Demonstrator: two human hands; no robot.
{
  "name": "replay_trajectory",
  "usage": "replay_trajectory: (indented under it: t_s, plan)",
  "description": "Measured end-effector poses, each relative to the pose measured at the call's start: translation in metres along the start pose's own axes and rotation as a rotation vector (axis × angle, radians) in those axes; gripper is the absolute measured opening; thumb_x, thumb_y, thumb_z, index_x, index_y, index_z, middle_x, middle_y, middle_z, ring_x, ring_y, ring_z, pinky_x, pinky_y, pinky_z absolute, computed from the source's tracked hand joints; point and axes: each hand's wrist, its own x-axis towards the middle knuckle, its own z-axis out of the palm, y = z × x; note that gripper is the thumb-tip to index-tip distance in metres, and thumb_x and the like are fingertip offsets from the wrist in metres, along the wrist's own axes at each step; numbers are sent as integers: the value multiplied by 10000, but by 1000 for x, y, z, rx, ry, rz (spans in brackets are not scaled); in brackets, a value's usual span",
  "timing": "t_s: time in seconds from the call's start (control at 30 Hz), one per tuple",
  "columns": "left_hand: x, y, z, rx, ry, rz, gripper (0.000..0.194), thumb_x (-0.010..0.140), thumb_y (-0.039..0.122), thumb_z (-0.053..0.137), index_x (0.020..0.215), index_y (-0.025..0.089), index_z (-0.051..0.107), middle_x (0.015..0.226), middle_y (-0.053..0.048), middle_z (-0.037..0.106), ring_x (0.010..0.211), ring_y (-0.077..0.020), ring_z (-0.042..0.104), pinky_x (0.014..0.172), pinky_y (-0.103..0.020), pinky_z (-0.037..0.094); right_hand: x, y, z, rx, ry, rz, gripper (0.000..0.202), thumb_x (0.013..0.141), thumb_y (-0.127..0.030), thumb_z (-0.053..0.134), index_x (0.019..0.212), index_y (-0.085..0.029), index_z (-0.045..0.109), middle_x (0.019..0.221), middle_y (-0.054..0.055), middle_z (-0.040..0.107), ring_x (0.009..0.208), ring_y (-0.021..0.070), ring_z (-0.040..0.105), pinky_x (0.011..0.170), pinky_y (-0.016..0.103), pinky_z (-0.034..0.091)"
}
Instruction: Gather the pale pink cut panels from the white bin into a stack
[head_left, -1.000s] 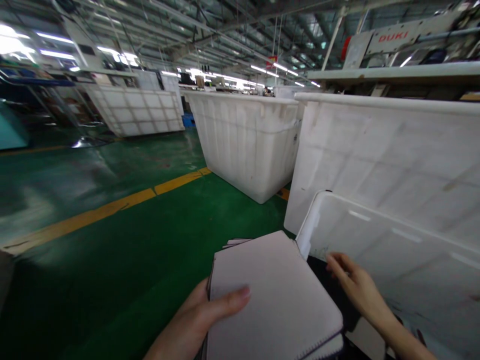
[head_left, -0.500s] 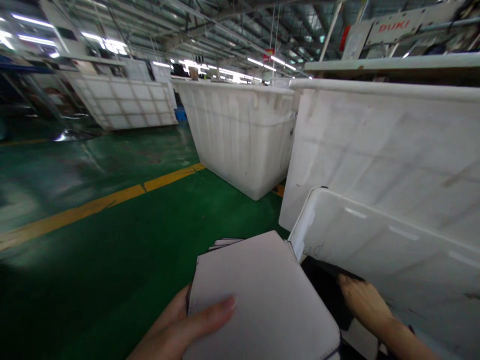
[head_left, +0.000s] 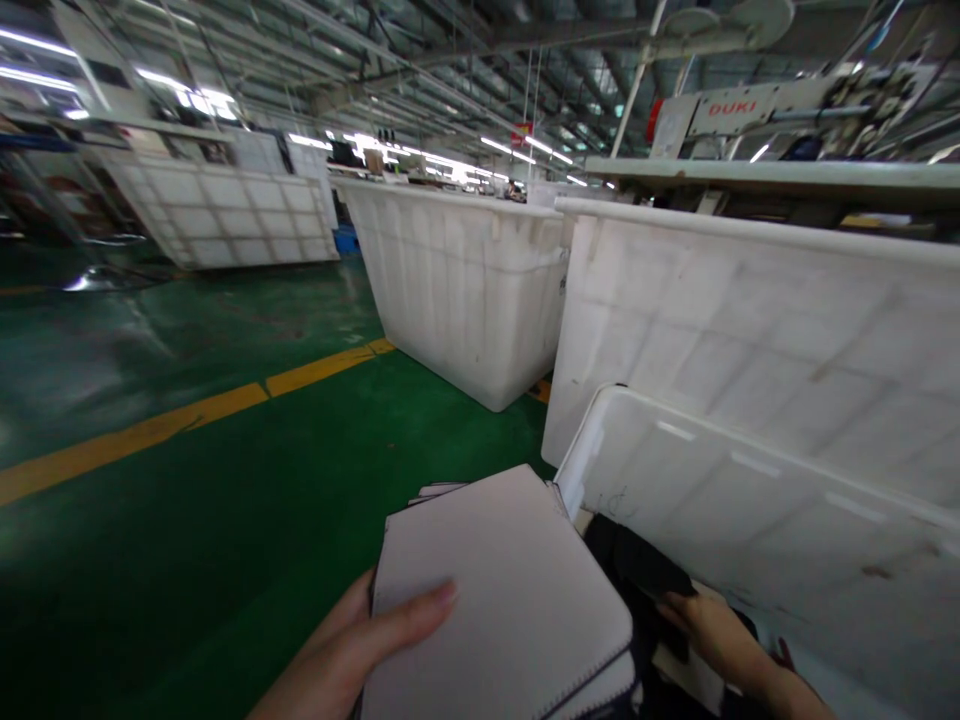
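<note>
Fabric panels (head_left: 502,590) — a pale stack — rest low in front, pinched in the left hand (head_left: 367,645), thumb on top. Right hand (head_left: 712,635) reaches into the white bin (head_left: 750,500), fingers curled on dark cloth (head_left: 637,565) — grip unclear.

The right hand (head_left: 712,635) is partly buried among dark pieces (head_left: 637,570) in the white bin (head_left: 750,500), fingertips hidden; the bottom edge crops the pale stack (head_left: 502,590).

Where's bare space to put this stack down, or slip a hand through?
Bare green floor left of the fabric stack, up to the yellow line. Crowded right: small white bin against large tub, right hand in dark pieces. Left hand grips the stack.
</note>
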Motion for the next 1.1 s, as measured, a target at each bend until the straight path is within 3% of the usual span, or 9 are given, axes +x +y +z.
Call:
replay_trajectory:
  t_s: [0.1,0.27,0.4,0.57,0.67,0.9,1.0,1.1]
  plan:
    - [-4,0,2,-22,-4,2,876,684,264,735,1392,151,231,874,-99,702,831,-300,658,654,-330,529,2,-10,2,-8,-8,30,360,930,-212,258,1061,-141,586,872,110,671,849,299,631,738,438,501]
    - [-5,0,2,-20,-33,26,817,708,260,711,1382,165,257,933,-100,694,857,-299,655,707,-352,530,8,-23,15,-18,-57,84,501,820,-111,452,1288,45,365,1232,257,481,1016,321,566,883,449,455]
    - [-4,0,0,-23,-49,23,798,725,249,691,1385,175,248,931,-92,696,859,-297,655,692,-346,529,9,-14,21,-25,-72,31,496,830,-56,350,1309,63,308,1284,264,421,1044,300,554,896,436,454]
    - [0,-3,-2,-27,-50,15,838,697,268,721,1386,171,255,970,-107,686,896,-311,643,717,-355,527,7,0,22,-28,-45,-68,443,896,-116,255,1312,-5,359,1210,184,532,1045,241,558,905,378,461]
    - [1,-3,-3,-15,-51,16,841,710,257,710,1394,166,229,972,-116,684,902,-317,640,721,-363,526,8,-2,21,-61,-25,-67,464,877,-160,350,1298,34,360,1250,220,485,1091,280,523,935,412,441]
    - [1,-2,-2,8,-40,14,841,728,261,697,1398,147,200,955,-124,685,892,-321,641,733,-381,520,9,-16,12,-146,-34,-103,495,798,-58,377,1280,58,373,1168,263,529,1015,311,562,880,435,470]
    - [2,-3,-3,27,-38,12,805,740,277,688,1386,152,223,955,-114,685,903,-319,637,747,-384,512,13,-23,13,-182,-5,-50,594,702,59,352,1296,38,358,1138,277,539,964,341,580,822,479,480]
    - [3,-3,-2,54,-1,-5,783,748,295,682,1373,147,234,937,-105,689,896,-323,638,755,-399,508,20,-19,0,-141,67,73,559,690,95,261,1190,12,496,931,222,639,792,329,632,688,476,509]
